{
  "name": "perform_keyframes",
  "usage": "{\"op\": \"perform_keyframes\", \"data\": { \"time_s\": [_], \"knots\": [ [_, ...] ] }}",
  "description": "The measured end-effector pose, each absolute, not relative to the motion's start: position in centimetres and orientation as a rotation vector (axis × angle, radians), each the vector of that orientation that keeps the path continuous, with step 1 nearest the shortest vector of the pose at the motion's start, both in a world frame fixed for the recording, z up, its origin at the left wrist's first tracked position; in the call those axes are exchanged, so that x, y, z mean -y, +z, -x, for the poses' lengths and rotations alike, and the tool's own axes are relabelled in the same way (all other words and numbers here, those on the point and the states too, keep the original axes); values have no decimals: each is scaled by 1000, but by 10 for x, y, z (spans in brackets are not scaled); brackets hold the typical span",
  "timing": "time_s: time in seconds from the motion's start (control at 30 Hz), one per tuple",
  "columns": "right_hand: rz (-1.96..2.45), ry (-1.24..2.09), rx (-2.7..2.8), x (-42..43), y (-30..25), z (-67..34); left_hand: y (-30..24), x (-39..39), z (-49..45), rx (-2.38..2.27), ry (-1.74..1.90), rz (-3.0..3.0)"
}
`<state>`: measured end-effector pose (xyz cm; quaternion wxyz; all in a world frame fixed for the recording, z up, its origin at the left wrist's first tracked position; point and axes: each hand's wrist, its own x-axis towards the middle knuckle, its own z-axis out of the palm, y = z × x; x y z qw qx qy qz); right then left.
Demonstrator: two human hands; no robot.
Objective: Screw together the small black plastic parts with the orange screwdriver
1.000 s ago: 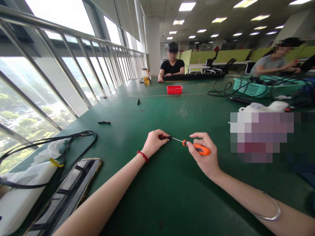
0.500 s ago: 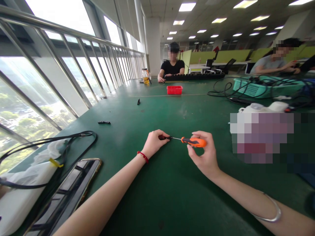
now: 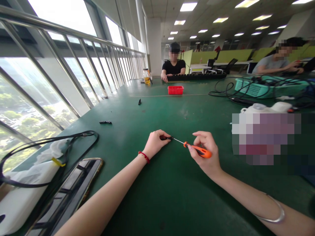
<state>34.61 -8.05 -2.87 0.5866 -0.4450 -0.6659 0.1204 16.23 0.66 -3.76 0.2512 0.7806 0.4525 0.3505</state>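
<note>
My left hand (image 3: pixel 157 141), with a red cord at its wrist, pinches a small black part (image 3: pixel 168 138) just above or on the green table (image 3: pixel 157 196); the fingers hide much of it. In my right hand (image 3: pixel 208 154) is a screwdriver (image 3: pixel 199 150) with an orange and black handle, gripped between thumb and fingers. Its thin metal shaft points left, and the tip meets the black part. The handle tilts down toward the right. Two other small dark pieces, one nearer (image 3: pixel 105 122) and one farther (image 3: pixel 139 102), lie to the left on the table.
A phone (image 3: pixel 73 186), a white device (image 3: pixel 27 193) and a black cable (image 3: pixel 94 137) lie at the left. Ahead is a red basket (image 3: pixel 175 90). A teal basket (image 3: pixel 268 88) with cables stands right, behind white containers (image 3: pixel 258 109). Two people sit farther off.
The screwdriver's handle has swung down and to the right, so the shaft now slants. My right fingers have shifted on the handle. My left hand keeps its pinch on the black part.
</note>
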Motion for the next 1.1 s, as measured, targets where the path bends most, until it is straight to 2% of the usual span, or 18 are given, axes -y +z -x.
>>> {"op": "perform_keyframes", "data": {
  "time_s": [0.1,0.27,0.43,0.63,0.83,1.1],
  "knots": [
    [1076,350,1602,82,-29,-346,-38,-7,-163,-1236,957,-2125],
    [995,191,1504,79,-30,-348,-37,-6,-163,-1241,961,-2124],
    [1067,334,1568,81,-32,-347,-36,-6,-163,-1238,974,-2121],
    [986,173,1530,81,-32,-344,-38,-6,-163,-1226,977,-2128],
    [1088,314,1608,80,-32,-349,-38,-6,-163,-1236,973,-2124],
    [983,207,1530,79,-30,-347,-38,-6,-163,-1236,973,-2133]
  ]
}}
